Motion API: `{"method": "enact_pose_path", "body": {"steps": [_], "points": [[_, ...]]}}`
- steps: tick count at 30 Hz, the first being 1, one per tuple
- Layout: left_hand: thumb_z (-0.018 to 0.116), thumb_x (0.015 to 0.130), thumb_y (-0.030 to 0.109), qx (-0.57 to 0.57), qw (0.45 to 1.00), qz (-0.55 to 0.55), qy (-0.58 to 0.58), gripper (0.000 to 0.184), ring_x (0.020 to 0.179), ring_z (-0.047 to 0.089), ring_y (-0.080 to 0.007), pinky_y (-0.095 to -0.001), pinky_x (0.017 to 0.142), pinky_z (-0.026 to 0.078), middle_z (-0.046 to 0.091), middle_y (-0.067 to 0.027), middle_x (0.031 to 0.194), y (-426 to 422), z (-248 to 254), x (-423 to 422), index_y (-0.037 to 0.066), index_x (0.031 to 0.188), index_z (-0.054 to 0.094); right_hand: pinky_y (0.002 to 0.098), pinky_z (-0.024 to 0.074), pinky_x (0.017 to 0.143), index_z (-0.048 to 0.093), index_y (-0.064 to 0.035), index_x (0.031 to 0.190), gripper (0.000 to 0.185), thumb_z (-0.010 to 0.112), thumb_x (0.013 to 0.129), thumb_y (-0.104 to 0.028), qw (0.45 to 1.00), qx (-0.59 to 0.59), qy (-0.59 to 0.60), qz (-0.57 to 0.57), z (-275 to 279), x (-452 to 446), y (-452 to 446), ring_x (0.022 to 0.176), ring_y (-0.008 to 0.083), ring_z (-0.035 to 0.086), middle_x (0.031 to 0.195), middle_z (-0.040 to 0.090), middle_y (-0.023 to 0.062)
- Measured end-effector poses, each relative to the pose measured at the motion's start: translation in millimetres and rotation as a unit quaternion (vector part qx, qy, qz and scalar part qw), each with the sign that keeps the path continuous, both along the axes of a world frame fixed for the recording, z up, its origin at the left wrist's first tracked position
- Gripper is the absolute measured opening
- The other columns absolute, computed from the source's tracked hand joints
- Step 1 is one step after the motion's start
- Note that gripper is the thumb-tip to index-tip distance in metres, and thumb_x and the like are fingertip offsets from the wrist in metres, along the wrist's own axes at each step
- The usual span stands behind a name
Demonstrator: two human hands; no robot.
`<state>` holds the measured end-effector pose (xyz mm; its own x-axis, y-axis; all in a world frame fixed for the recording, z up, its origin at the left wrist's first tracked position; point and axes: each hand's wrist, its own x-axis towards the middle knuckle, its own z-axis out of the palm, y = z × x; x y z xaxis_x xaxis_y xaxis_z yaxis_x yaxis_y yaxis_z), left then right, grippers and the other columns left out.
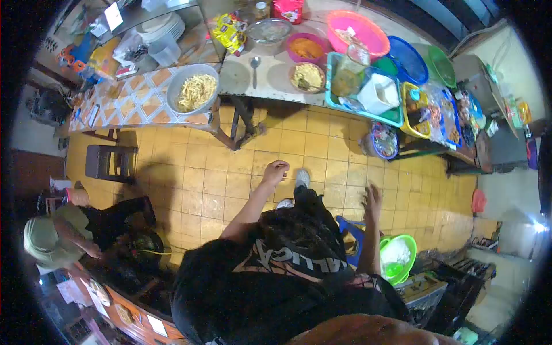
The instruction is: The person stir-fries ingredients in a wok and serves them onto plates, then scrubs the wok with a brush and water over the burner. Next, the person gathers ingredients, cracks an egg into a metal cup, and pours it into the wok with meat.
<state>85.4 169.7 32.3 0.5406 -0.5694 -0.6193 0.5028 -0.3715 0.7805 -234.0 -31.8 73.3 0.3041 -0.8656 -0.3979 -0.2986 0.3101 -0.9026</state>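
My left hand is held out over the yellow tiled floor, its fingers loosely bent, with nothing visible in it. My right hand hangs above the floor to the right, fingers apart, holding nothing. Both are away from the tables. Ahead, a grey bowl of noodles sits at the end of the tiled table. On the pale table are a spoon, a bowl of pale yellow food, a pink bowl of orange food and a teal tray with containers in it.
A dark stool stands left, near a person in a light hat. A bin is below the tray. To my right are a blue stool and a green basin. A yellow basket sits on the right table.
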Motion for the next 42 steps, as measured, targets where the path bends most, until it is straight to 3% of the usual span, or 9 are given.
{"method": "enact_pose_path", "body": {"steps": [3,9,11,19,27,29,33,39,42], "points": [[0.064,0.083,0.022,-0.080,0.995,0.024,0.055,0.018,0.063,0.056,-0.0095,-0.0241,0.052,0.046,0.061,0.0000,0.077,-2,-5,27,0.009,0.095,0.061,0.0363,0.0503,0.061,0.055,0.0008,0.111,0.039,0.058,0.086,-0.030,0.864,-0.450,0.041,0.221,8,175,-77,0.077,0.0243,0.062,0.099,0.062,0.0152],[0.065,0.081,0.025,-0.096,0.995,0.014,0.021,0.029,0.077,0.058,-0.0146,-0.0283,0.063,0.048,0.062,-0.0014,0.094,-37,26,114,0.009,0.104,0.058,0.0380,0.0479,0.052,0.059,-0.0023,0.093,0.035,0.051,0.088,-0.036,0.784,-0.502,0.282,0.231,-12,388,-165,0.061,0.0236,0.062,0.074,0.063,0.0139],[0.064,0.082,0.025,-0.159,0.987,0.008,0.011,0.028,0.079,0.057,-0.0149,-0.0284,0.065,0.047,0.061,-0.0001,0.093,-55,38,140,0.008,0.104,0.058,0.0407,0.0478,0.053,0.059,-0.0038,0.090,0.030,0.049,0.087,-0.032,0.823,-0.172,0.310,0.443,-26,406,-180,0.062,0.0293,0.063,0.072,0.063,0.0176],[0.064,0.083,0.019,-0.005,0.973,-0.151,-0.174,0.083,0.092,0.059,-0.0207,-0.0304,0.074,0.049,0.055,-0.0165,0.112,-174,46,211,0.011,0.143,0.007,0.0454,0.0503,0.064,0.057,-0.0011,0.100,0.023,0.047,0.079,-0.006,0.717,-0.460,0.308,0.423,3,401,-156,0.069,0.0351,0.062,0.076,0.062,0.0194],[0.068,0.073,0.016,-0.086,0.952,-0.203,-0.212,0.105,0.120,0.043,-0.0371,-0.0372,0.098,0.037,0.038,-0.0258,0.131,-207,17,221,0.006,0.140,-0.012,0.0414,0.0472,0.055,0.053,0.0046,0.101,0.026,0.047,0.080,-0.010,0.837,-0.378,-0.005,0.395,-56,391,-136,0.059,0.0331,0.056,0.071,0.055,0.0154],[0.066,0.073,0.015,-0.062,0.951,-0.230,-0.198,0.104,0.112,0.050,-0.0359,-0.0369,0.091,0.044,0.040,-0.0260,0.129,-206,25,223,0.007,0.140,-0.013,0.0418,0.0470,0.055,0.053,0.0026,0.102,0.025,0.045,0.082,-0.009,0.733,-0.515,0.184,0.405,-17,400,-110,0.063,0.0332,0.058,0.073,0.057,0.0165],[0.064,0.074,0.012,-0.017,0.943,-0.293,-0.155,0.102,0.098,0.057,-0.0310,-0.0355,0.077,0.050,0.046,-0.0232,0.124,-203,59,229,0.007,0.140,-0.014,0.0418,0.0464,0.055,0.054,-0.0015,0.103,0.022,0.040,0.090,-0.014,0.826,-0.462,0.122,0.299,2,404,-77,0.062,0.0324,0.061,0.070,0.060,0.0178],[0.065,0.076,0.014,-0.085,0.980,-0.179,-0.008,0.103,0.079,0.057,-0.0187,-0.0300,0.065,0.049,0.055,-0.0148,0.108,-185,56,224,0.013,0.141,-0.015,0.0236,0.0353,0.043,0.053,-0.0057,0.091,0.017,0.047,0.092,-0.021,0.977,0.093,-0.154,0.113,7,398,-54,0.047,0.0095,0.045,0.065,0.052,0.0037],[0.062,0.081,0.014,-0.077,0.996,-0.041,0.008,0.063,0.077,0.058,-0.0182,-0.0329,0.061,0.049,0.061,-0.0102,0.100,-167,30,202,0.009,0.132,0.026,0.0228,0.0364,0.048,0.052,-0.0074,0.101,0.020,0.046,0.094,-0.026,0.963,0.172,-0.209,-0.010,36,380,-42,0.054,0.0105,0.048,0.074,0.056,0.0034]]}}
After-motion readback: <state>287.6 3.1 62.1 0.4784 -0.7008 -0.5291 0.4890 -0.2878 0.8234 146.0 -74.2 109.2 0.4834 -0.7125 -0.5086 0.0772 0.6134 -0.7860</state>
